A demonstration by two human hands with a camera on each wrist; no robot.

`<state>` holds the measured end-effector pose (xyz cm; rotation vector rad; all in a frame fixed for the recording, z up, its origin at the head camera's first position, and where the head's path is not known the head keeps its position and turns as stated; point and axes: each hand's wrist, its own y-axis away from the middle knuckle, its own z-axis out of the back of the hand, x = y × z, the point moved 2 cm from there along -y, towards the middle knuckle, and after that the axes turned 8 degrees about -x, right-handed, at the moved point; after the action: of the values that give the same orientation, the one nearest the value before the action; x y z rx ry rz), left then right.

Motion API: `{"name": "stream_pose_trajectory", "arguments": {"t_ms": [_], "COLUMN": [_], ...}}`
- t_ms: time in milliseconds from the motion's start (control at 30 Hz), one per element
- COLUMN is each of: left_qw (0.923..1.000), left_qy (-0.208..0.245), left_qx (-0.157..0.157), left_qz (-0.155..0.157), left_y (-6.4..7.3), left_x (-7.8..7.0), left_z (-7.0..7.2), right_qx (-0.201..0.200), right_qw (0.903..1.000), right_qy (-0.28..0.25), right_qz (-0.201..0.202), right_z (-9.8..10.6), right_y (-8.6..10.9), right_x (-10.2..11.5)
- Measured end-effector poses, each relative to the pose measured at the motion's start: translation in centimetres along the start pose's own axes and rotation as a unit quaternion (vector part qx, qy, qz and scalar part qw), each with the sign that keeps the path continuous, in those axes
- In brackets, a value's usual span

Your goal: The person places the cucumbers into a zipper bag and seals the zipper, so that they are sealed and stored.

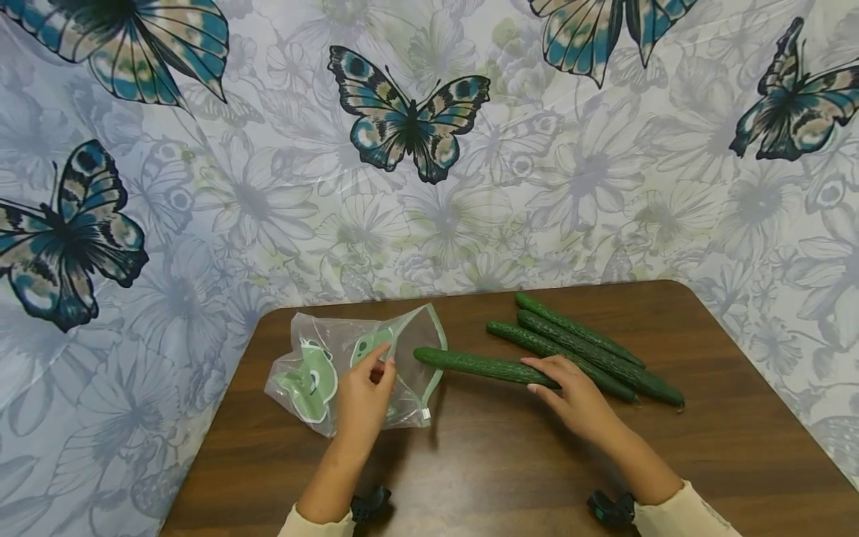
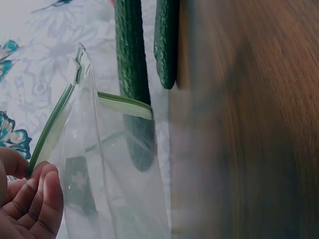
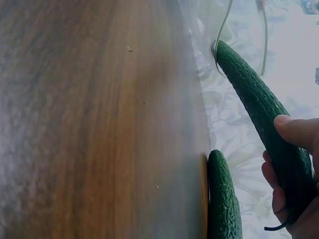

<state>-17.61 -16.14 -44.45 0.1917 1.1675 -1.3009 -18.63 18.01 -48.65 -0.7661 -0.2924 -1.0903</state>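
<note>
My left hand [image 1: 365, 399] pinches the green zip edge of a clear zip bag [image 1: 419, 335] with pale green cartoon prints. In the left wrist view, thumb and fingertips hold that edge, and the bag's mouth [image 2: 124, 105] gapes. A long green cucumber [image 1: 476, 364] is gripped near one end by my right hand [image 1: 577, 399], thumb on one side and fingers on the other. Its far tip lies inside the bag's mouth, seen through the plastic in the left wrist view. The right wrist view shows a thin stem at the held end.
Three more cucumbers, the upper one [image 1: 580, 328], the middle one [image 1: 597, 356] and the lower one [image 1: 546, 348], lie side by side at the right on the brown wooden table [image 1: 496, 462]. Behind the table hangs a butterfly-patterned cloth [image 1: 443, 231].
</note>
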Motion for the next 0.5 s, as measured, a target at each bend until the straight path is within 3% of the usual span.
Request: {"name": "stream_pose_trajectory", "arguments": {"t_ms": [233,500], "left_qw": [0.9999,0.9982], "left_qy": [0.017,0.032], "left_qx": [-0.002,0.010], "left_qz": [0.000,-0.051], "left_y": [0.5,0.9], "left_x": [-0.7,-1.7], "left_z": [0.3,0.2], "right_qx": [0.001,0.009], "right_qw": [1.0000,0.9999], "right_qy": [0.004,0.005], "right_qz": [0.003,-0.004], "right_z": [-1.1,-1.9], "right_y": [-0.2,-0.5], "right_x": [-0.3,-0.2]}}
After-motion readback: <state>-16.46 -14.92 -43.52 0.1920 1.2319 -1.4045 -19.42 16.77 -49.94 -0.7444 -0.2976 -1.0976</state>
